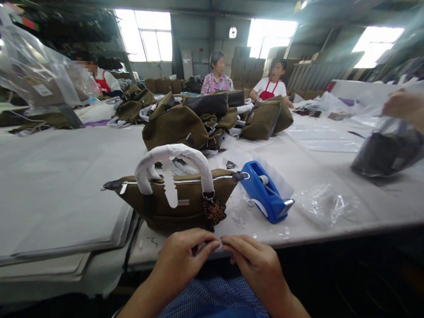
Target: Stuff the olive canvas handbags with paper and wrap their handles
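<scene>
Close to the table's front edge, my left hand [186,251] and my right hand [255,260] meet almost tip to tip. Thumb and fingers of each are pinched together; whatever lies between them is too small to make out. Just beyond stands an olive-green handbag [192,214], upright, its silver zipper closed. White wrapping covers its handles [177,153], and a strip of it hangs down the front. From the right handle's ring dangles a leopard-print charm [215,212], near my fingertips. Right of the bag sits a blue tape dispenser [266,191].
Crumpled clear plastic [330,205] lies right of the dispenser. Flat white sheets [57,195] are stacked at left. More olive bags [180,125] are heaped behind. Several co-workers sit beyond; at far right, another person's hand [408,108] holds a plastic-covered dark bag [389,151].
</scene>
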`<act>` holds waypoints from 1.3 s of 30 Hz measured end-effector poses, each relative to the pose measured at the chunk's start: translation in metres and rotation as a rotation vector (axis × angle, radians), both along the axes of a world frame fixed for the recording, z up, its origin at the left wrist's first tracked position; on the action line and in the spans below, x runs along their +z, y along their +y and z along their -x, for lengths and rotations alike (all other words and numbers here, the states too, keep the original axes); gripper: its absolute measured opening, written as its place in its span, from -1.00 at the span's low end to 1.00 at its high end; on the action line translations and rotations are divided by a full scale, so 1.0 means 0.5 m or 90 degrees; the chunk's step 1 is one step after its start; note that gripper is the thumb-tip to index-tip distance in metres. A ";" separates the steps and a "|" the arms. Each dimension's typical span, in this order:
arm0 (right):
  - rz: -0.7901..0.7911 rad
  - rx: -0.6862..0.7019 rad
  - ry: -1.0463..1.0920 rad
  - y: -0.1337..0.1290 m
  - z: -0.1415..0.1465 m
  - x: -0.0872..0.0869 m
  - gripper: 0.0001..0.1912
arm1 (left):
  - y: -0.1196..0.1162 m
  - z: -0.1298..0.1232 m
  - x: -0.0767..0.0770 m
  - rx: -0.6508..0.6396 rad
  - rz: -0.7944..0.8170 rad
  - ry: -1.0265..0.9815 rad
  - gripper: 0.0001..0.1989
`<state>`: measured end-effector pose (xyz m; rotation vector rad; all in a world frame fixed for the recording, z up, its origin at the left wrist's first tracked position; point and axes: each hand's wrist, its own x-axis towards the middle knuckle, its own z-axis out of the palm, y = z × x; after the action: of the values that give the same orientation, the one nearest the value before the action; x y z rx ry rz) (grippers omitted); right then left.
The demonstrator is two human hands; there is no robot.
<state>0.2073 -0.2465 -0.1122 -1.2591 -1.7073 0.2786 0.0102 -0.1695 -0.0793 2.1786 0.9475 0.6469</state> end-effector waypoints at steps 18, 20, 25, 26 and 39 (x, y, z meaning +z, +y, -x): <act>-0.109 -0.162 -0.065 0.117 -0.038 0.037 -0.84 | 0.058 -0.011 -0.002 0.251 -0.260 -0.094 -0.75; -0.111 -0.162 -0.084 0.120 -0.035 0.038 -0.83 | 0.057 -0.013 -0.001 0.250 -0.269 -0.090 -0.75; -0.097 -0.141 -0.094 0.126 -0.029 0.043 -0.82 | 0.053 -0.020 0.002 0.263 -0.242 -0.061 -0.75; -0.089 -0.134 -0.088 0.126 -0.026 0.044 -0.81 | 0.052 -0.022 0.001 0.265 -0.235 -0.056 -0.74; -0.120 -0.162 -0.091 0.115 0.004 0.048 -0.85 | 0.046 -0.038 0.008 0.308 -0.193 0.003 -0.64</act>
<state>0.2055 -0.1890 -0.0880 -1.3638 -1.6271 -0.1232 0.0290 -0.1467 -0.0754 2.2143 1.4801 1.0700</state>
